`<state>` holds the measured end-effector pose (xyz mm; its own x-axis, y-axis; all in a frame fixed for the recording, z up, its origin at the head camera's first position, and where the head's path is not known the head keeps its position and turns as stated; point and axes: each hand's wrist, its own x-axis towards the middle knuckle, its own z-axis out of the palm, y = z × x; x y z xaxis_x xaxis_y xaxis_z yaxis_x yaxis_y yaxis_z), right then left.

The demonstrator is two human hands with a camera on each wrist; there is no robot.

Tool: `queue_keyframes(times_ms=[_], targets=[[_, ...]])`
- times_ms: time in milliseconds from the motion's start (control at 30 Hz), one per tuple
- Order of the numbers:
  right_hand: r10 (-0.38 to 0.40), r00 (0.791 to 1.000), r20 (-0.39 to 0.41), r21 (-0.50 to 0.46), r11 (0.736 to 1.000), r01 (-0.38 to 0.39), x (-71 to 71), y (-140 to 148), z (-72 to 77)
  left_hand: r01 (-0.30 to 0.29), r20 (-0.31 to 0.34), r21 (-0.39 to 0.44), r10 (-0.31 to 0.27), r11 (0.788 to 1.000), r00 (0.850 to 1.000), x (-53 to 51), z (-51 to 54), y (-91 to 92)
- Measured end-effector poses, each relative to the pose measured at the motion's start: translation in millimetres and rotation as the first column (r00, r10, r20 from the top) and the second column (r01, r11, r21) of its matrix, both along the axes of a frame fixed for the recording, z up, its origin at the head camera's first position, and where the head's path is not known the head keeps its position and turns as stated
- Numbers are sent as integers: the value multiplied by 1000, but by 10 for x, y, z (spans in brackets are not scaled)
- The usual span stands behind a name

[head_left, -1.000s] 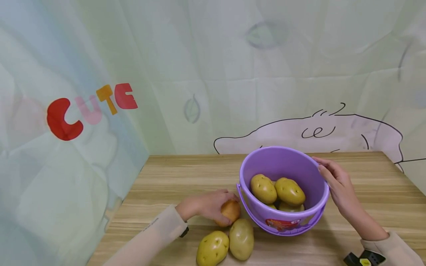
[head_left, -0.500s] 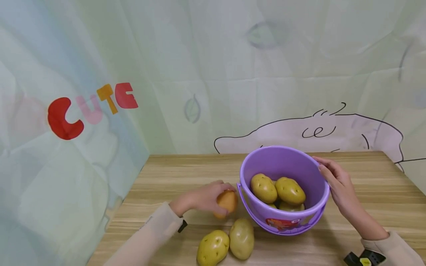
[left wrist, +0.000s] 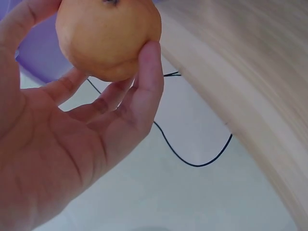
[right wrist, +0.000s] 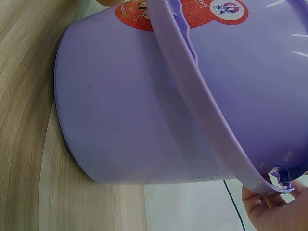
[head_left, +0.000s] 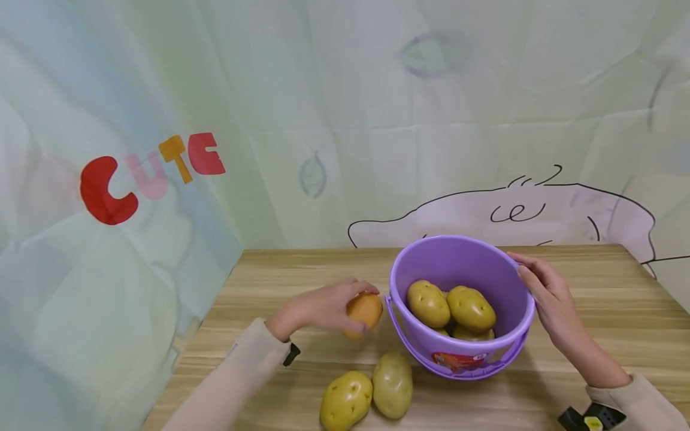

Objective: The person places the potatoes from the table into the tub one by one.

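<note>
In the head view, my left hand [head_left: 331,305] grips a round orange-yellow fruit [head_left: 364,313] just left of a purple bucket [head_left: 458,257]. The left wrist view shows the thumb and fingertips around this fruit [left wrist: 108,36], with a dark stem hollow on it. My right hand [head_left: 550,296] holds the bucket's right rim by the handle joint, thumb on the near side; in the right wrist view its fingers [right wrist: 260,204] curl at that rim. Several potatoes [head_left: 471,308] lie inside the bucket; the lower ones are partly hidden.
Two more potatoes lie side by side on the wooden table [head_left: 259,272], a yellow one [head_left: 346,400] and a duller one [head_left: 392,385], in front of the bucket. The bucket's handle [head_left: 401,341] hangs down its near side. A printed curtain [head_left: 323,90] stands behind the table.
My left hand has carried the orange-yellow fruit away from beside the potatoes, upward and slightly left in the head view. The right hand and the bucket have stayed in place.
</note>
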<state>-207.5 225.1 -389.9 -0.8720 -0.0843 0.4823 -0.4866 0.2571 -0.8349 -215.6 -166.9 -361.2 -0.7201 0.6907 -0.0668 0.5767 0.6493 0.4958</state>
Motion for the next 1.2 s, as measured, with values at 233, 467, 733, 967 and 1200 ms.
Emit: queue_keyframes(times_ms=[233,467,733,967,1200], targets=[[4,1000,-3,1,1000,-4,-1,2,-1,-9,-37,4,9,1000,999,-9,123,-30],[2,1000,7,11,1000,-3,2,2,-2,-43,-46,7,43,999,998,-27,253,-51],[8,1000,5,-10,1000,-8,-6,3,-2,-31,-118,23,33,999,992,-28,462,-31],[1,1000,2,9,1000,-1,-6,3,-1,-54,-117,55,60,997,991,-48,585,-17],[-6,1000,2,20,1000,5,-6,0,4,-29,-166,70,41,997,985,-66,699,40]])
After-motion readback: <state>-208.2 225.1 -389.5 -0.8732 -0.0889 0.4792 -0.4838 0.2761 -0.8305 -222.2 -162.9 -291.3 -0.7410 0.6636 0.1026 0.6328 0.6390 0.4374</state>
